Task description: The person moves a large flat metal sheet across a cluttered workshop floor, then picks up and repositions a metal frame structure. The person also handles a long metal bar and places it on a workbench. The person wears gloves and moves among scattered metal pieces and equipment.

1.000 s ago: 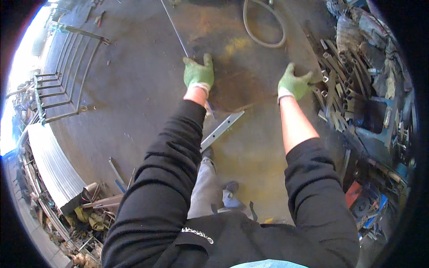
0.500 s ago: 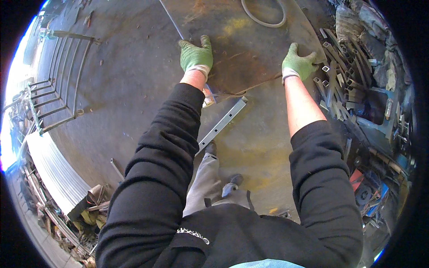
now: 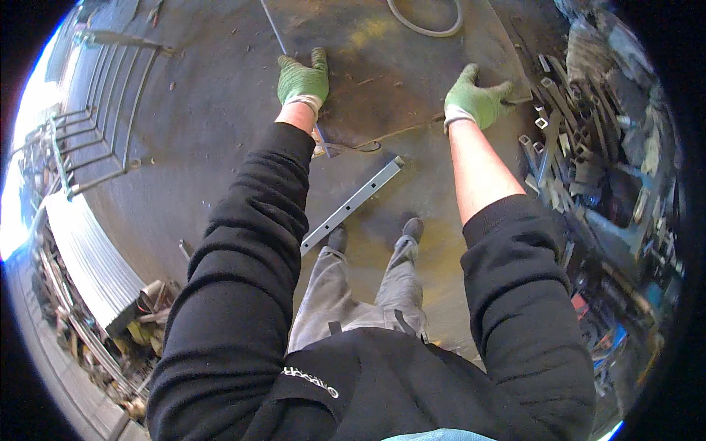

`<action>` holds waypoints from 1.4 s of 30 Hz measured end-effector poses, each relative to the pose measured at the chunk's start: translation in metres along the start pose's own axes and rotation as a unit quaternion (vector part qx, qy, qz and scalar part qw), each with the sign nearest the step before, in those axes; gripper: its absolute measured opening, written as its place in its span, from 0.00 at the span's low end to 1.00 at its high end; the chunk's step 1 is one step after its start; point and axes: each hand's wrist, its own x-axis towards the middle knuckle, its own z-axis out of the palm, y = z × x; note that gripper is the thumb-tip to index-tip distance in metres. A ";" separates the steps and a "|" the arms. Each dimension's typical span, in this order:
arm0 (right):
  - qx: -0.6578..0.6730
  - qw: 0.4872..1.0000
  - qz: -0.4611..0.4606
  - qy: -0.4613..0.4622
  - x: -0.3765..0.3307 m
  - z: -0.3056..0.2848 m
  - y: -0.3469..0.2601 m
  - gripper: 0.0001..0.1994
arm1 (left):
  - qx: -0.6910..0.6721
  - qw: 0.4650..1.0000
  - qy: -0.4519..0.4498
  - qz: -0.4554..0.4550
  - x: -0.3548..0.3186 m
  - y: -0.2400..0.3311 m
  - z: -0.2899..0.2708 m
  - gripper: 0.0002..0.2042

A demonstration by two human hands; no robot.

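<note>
A broad, rust-stained metal sheet (image 3: pixel 397 81) spreads out in front of me, its near edge facing my body. My left hand (image 3: pixel 303 82), in a green glove with a pale cuff, closes on this sheet near its left side, thumb on top. Toward the near right corner my right hand (image 3: pixel 476 101), gloved the same way, grips it too, thumb pointing away from me. The fingertips beneath the sheet are hidden. Between the sheet and my feet a grey metal bar with square holes (image 3: pixel 353 206) lies slantwise on the floor.
A hose-like loop (image 3: pixel 434 29) lies on the sheet's far part. Cut square tubes (image 3: pixel 566 125) are heaped at right. At left stand a barred metal frame (image 3: pixel 92 136) and a pale corrugated panel (image 3: pixel 88 253), with scrap around it. A thin straight rod or edge (image 3: pixel 273 28) runs beyond my left hand.
Both hands appear slightly farther left in view, still on the sheet. My right foot has moved forward, level with the left. The view has shifted a little.
</note>
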 end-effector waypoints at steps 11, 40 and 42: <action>-0.077 0.997 -0.001 -0.019 0.001 -0.001 -0.007 0.48 | -0.267 0.958 0.063 0.077 0.015 -0.101 -0.004 0.33; -0.065 0.917 -0.209 -0.334 0.227 -0.045 0.009 0.30 | 0.170 0.930 -0.325 0.032 -0.200 -0.532 0.451 0.12; -0.065 0.917 -0.211 -0.332 0.231 -0.046 0.010 0.31 | 0.157 0.935 -0.317 0.036 -0.198 -0.530 0.447 0.12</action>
